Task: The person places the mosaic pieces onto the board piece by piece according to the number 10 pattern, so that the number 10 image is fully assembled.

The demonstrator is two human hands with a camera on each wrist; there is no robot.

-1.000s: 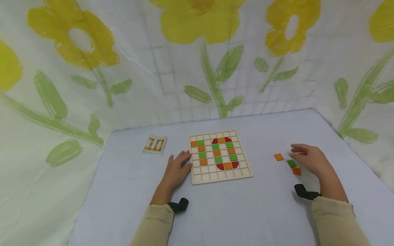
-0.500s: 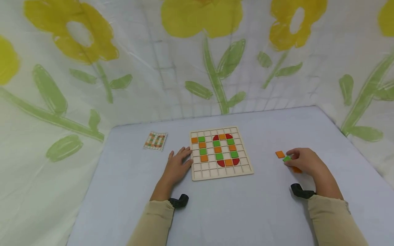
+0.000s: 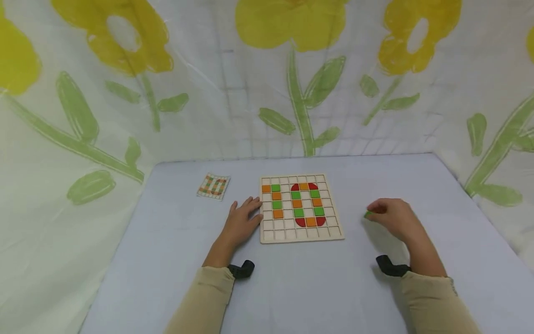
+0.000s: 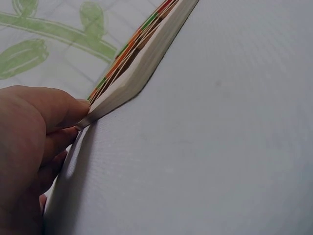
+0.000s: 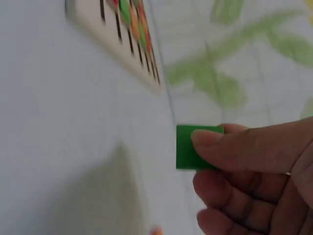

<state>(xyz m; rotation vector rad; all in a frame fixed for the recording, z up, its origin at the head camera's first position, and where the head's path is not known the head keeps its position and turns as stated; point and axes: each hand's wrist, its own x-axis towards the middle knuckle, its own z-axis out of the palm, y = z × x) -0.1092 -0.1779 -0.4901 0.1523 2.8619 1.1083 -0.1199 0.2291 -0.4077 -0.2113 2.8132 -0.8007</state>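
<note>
In the head view, my left hand (image 3: 241, 224) rests at the left edge of a pale wooden grid board (image 3: 300, 236), fingers extended. The left wrist view shows the thumb (image 4: 63, 110) touching the board's edge. Orange, green and red tiles on the grid form a 1 and a 0. My right hand (image 3: 394, 219), to the right of the board, pinches a square green tile (image 5: 185, 147) between thumb and forefinger, above the table. Loose orange tiles are hidden behind this hand in the head view; a small orange bit (image 5: 155, 230) shows low in the right wrist view.
A small pattern card (image 3: 213, 186) with a coloured 10 lies at the back left of the white table (image 3: 308, 287). Behind the table hangs a white curtain (image 3: 200, 125) with painted yellow flowers. Each wrist wears a black camera mount.
My right hand has come down to the loose tiles, picked up the green one and carried it left toward the board. My left hand has stayed at the board's edge. The head view has shifted slightly.
</note>
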